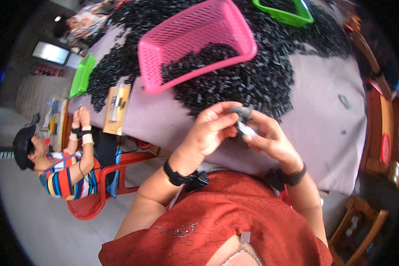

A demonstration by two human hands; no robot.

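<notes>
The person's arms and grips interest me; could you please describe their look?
The left grip and right grip are gloveless. A black strap with a boxy black piece circles the left wrist, a dark band the right. The short sleeves are red.

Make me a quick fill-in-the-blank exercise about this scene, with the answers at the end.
1. Your left hand and right hand meet at a small grey thing, and your wristbands are coloured ____.
2. The largest basket, holding dark pieces, is coloured ____.
3. The smaller basket at the picture's left is coloured ____.
4. The seated co-worker in stripes has a chair coloured ____.

Missing words: black; pink; green; red.
</notes>
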